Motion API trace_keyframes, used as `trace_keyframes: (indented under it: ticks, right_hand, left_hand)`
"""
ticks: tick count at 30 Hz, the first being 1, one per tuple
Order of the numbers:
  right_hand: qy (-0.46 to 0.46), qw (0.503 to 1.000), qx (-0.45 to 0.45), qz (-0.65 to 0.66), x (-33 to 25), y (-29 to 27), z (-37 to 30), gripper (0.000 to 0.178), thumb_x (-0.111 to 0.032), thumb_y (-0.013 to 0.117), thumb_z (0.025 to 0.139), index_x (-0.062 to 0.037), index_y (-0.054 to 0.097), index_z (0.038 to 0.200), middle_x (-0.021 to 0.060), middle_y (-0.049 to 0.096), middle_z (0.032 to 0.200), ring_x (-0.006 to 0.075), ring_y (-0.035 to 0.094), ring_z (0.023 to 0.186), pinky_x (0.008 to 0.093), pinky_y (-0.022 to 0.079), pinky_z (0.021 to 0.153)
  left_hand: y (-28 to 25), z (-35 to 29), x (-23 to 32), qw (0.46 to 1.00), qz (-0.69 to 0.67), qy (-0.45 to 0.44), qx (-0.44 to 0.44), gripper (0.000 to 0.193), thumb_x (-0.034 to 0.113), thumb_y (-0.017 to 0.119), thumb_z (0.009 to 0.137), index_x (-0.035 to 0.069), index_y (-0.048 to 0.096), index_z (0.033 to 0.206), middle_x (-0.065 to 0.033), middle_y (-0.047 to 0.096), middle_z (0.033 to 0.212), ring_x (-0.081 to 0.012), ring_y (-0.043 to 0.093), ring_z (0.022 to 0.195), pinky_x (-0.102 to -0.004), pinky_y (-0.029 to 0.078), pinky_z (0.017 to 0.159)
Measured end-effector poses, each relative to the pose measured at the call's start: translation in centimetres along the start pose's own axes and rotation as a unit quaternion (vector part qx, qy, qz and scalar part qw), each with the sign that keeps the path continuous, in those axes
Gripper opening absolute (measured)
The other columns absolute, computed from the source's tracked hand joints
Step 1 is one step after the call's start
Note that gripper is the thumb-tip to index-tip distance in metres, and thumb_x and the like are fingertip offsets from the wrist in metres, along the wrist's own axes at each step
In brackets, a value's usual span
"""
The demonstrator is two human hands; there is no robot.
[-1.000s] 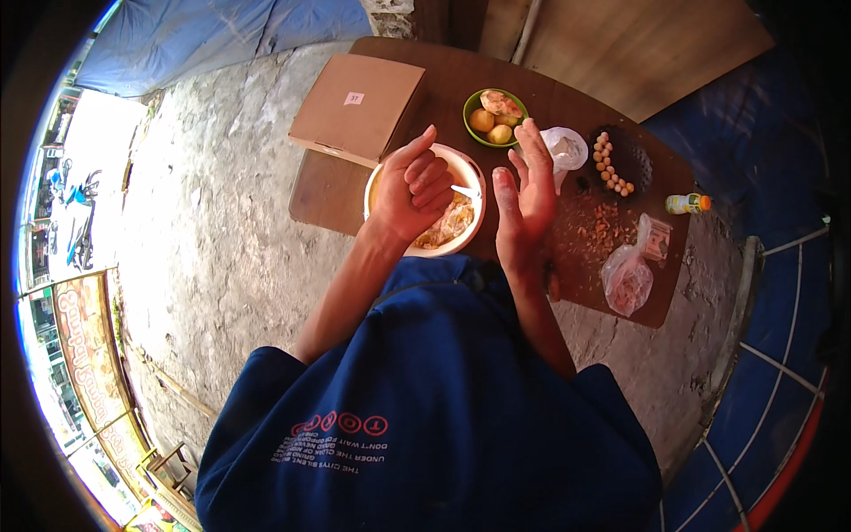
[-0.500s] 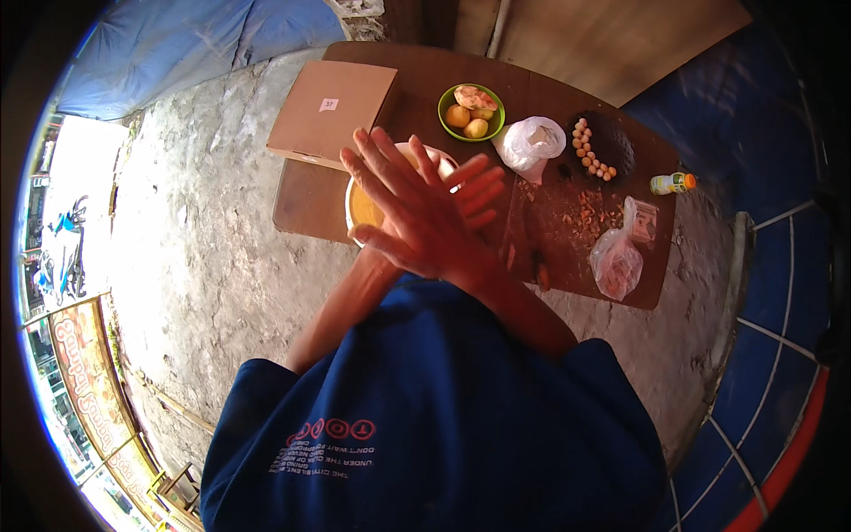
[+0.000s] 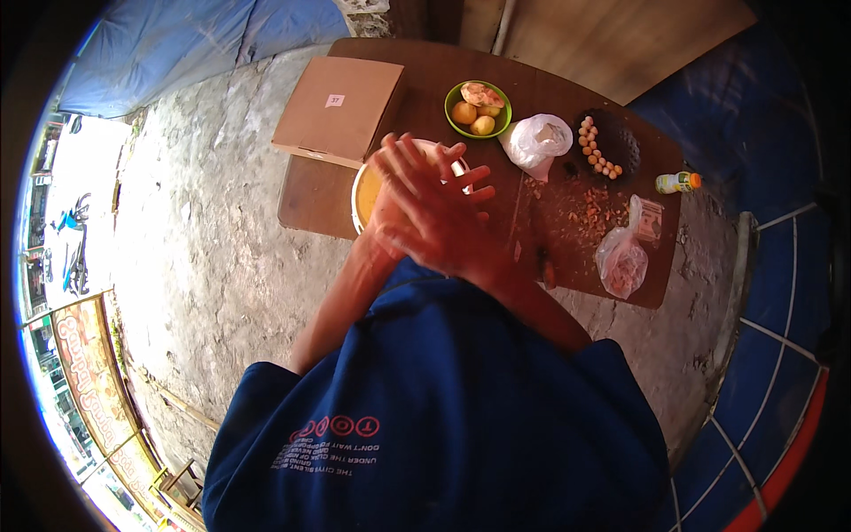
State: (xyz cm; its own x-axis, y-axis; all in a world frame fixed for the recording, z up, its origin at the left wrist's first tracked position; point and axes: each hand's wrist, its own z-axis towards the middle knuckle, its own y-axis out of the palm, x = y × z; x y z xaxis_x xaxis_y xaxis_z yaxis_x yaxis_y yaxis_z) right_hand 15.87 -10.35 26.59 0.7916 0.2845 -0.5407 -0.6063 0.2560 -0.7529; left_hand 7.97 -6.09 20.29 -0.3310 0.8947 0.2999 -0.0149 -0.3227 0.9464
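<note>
My right hand (image 3: 439, 226) lies across my left hand (image 3: 383, 215), palm to palm, in front of my chest. The fingers of both are stretched out and spread; those of the left stick out on the right side from underneath. Whatever may be between the palms is hidden. Just beyond and partly behind the hands stands a white-rimmed bowl (image 3: 357, 206) with an orange-yellow mass in it. Farther right, a dark plate (image 3: 628, 152) carries a curved row of several pale round balls (image 3: 597, 158).
A brown cardboard box (image 3: 310, 111) sits at the table's far left. Behind the hands are a green bowl (image 3: 508, 120) of yellow-orange pieces and a white plastic bag (image 3: 539, 142). Scattered orange scraps (image 3: 592, 213), a clear bag (image 3: 622, 266) and a bottle (image 3: 678, 183) lie to the right.
My right hand has slid slightly down and back over the left, and the palms stay together. The whole view has shifted slightly.
</note>
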Motion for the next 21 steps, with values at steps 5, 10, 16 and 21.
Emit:
trace_keyframes:
  ticks: [5,10,16,21]
  right_hand:
    - [0.002,1.000,0.029,-0.001,0.0,0.5,-0.3,0.076,-0.055,0.050,0.096,-0.0127,0.031,0.156,0.0158,0.024,0.162,0.0318,0.019,0.152,0.0564,0.011,0.120]
    - [-0.029,1.000,0.006,0.000,-0.4,0.3,-0.2,0.079,-0.057,0.051,0.094,-0.0118,0.030,0.156,0.0159,0.024,0.163,0.0310,0.018,0.152,0.0565,0.010,0.121]
    - [0.019,0.999,0.042,0.008,-0.3,0.1,-0.2,0.079,-0.060,0.050,0.094,-0.0122,0.031,0.155,0.0165,0.023,0.162,0.0310,0.018,0.152,0.0579,0.011,0.120]
    - [-0.046,0.998,-0.012,0.039,-0.2,1.0,-1.3,0.081,-0.062,0.049,0.094,-0.0123,0.031,0.156,0.0168,0.020,0.163,0.0329,0.016,0.152,0.0612,0.009,0.119]
  left_hand:
    - [0.3,-0.2,-0.6,1.000,0.002,-0.028,-0.010,0.071,0.061,0.034,0.101,0.021,0.018,0.158,-0.0148,0.014,0.164,-0.0393,0.021,0.149,-0.0689,0.022,0.114]
    - [0.3,-0.5,0.0,1.000,-0.009,-0.029,0.008,0.072,0.061,0.034,0.101,0.022,0.016,0.158,-0.0145,0.013,0.165,-0.0394,0.021,0.149,-0.0697,0.022,0.113]
    - [0.4,-0.5,0.0,0.999,-0.013,-0.038,0.014,0.072,0.062,0.033,0.101,0.023,0.014,0.159,-0.0142,0.012,0.165,-0.0394,0.021,0.149,-0.0706,0.022,0.113]
    - [0.4,-0.5,-0.7,0.999,-0.005,-0.048,0.000,0.073,0.062,0.033,0.101,0.023,0.012,0.159,-0.0139,0.011,0.165,-0.0395,0.020,0.149,-0.0714,0.022,0.112]
